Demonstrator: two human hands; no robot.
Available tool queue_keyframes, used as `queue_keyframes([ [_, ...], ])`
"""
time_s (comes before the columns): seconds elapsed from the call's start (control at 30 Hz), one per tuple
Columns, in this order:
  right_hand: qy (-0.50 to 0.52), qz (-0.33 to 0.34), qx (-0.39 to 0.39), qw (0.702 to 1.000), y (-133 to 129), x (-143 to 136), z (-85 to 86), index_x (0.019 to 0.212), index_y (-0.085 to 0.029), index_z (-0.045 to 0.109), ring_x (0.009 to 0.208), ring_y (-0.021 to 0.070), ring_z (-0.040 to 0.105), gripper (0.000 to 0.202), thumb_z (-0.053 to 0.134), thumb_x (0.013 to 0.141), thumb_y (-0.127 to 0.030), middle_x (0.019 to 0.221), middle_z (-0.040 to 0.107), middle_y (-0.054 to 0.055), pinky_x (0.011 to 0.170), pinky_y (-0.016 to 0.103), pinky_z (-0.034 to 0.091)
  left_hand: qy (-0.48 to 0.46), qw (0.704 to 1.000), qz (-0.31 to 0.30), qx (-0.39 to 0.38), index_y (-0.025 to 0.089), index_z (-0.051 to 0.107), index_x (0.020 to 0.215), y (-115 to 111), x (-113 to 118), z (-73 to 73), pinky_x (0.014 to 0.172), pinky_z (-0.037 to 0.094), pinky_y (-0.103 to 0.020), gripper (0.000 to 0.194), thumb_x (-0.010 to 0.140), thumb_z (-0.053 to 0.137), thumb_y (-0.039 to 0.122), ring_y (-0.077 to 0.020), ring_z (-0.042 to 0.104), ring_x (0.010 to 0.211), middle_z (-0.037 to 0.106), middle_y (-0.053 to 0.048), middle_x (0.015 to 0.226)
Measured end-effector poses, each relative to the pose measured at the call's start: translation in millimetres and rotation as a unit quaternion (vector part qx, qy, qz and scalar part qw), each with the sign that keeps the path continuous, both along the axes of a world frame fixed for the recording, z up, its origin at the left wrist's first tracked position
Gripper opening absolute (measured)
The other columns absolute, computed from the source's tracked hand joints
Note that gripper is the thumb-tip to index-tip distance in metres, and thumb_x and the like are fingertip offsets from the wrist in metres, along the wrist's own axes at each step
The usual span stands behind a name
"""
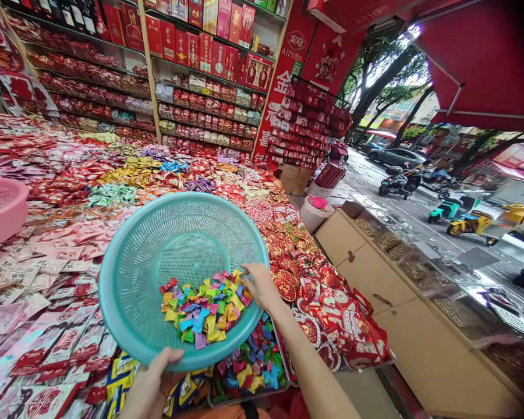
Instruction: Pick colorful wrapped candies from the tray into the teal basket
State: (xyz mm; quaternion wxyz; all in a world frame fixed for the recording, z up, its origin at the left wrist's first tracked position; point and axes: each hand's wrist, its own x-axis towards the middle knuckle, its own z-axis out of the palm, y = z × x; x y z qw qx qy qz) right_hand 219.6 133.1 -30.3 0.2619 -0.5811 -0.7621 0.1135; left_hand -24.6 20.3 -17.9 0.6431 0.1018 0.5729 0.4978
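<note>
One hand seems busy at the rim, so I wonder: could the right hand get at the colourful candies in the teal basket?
Probably yes: the right hand reaches inside the teal basket, beside the candies, with nothing visible in between, while the left hand holds the rim.

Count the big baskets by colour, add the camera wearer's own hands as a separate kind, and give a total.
Teal basket: 1
Pink basket: 1
Hands, left hand and right hand: 2
Total: 4
</note>
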Motion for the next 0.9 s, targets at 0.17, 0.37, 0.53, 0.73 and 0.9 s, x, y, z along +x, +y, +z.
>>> queue_keyframes([
  [0.17, 0.11, -0.099, 0.057, 0.987, -18.2, 12.1, -2.4, 0.121, -0.02, 0.058, 0.105, 0.0241, 0.053, 0.033, 0.051, 0.089, -0.024, 0.112, 0.06, 0.01, 0.095, 0.04, 0.042, 0.005, 1.0, 0.03, -0.005, 0.015, 0.069, 0.066, 6.4, -2.2, -5.5, 0.059, 0.054, -0.028, 0.011, 0.056, 0.074, 0.014, -0.0177, 0.062, 0.068, 0.069, -0.004, 0.075],
  [0.37, 0.404, -0.201, -0.114, 0.885, -49.3, 12.4, -21.6, 0.121, -0.019, 0.055, 0.074, 0.0187, 0.059, 0.052, 0.063, 0.078, -0.047, 0.1, 0.064, 0.008, 0.068, 0.034, 0.05, -0.008, 0.999, 0.03, -0.014, 0.013, 0.068, 0.064, 11.7, -7.5, -2.5, 0.06, 0.055, -0.028, 0.008, 0.058, 0.073, 0.015, -0.0163, 0.059, 0.067, 0.066, -0.003, 0.072],
  [0.53, 0.561, -0.093, -0.305, 0.764, -67.7, -6.7, -24.0, 0.099, -0.02, 0.062, 0.07, 0.0158, 0.061, 0.043, 0.073, 0.069, -0.049, 0.088, 0.068, 0.003, 0.057, 0.026, 0.047, -0.011, 1.0, 0.023, -0.006, 0.014, 0.068, 0.064, 12.5, -10.6, -3.2, 0.061, 0.056, -0.027, 0.009, 0.058, 0.075, 0.015, -0.0158, 0.061, 0.068, 0.067, -0.002, 0.073],
  [0.73, 0.614, -0.113, -0.241, 0.743, -68.9, -19.0, -16.9, 0.1, -0.021, 0.061, 0.072, 0.0139, 0.059, 0.035, 0.07, 0.068, -0.031, 0.089, 0.068, 0.0, 0.064, 0.026, 0.05, -0.021, 1.0, -0.009, 0.003, 0.017, 0.069, 0.098, 9.5, -5.9, 5.7, 0.068, 0.059, -0.036, 0.032, 0.067, 0.074, 0.02, -0.0242, 0.069, 0.083, 0.073, -0.007, 0.095],
  [0.9, 0.6, -0.097, -0.209, 0.766, -63.3, -15.4, -5.7, 0.1, -0.02, 0.063, 0.08, 0.015, 0.059, 0.032, 0.069, 0.07, -0.028, 0.093, 0.069, 0.0, 0.069, 0.024, 0.048, -0.003, 0.999, -0.044, -0.008, 0.017, 0.069, 0.103, 10.7, -4.0, 10.4, 0.069, 0.059, -0.037, 0.039, 0.065, 0.075, 0.013, -0.0224, 0.069, 0.077, 0.074, -0.006, 0.094],
])
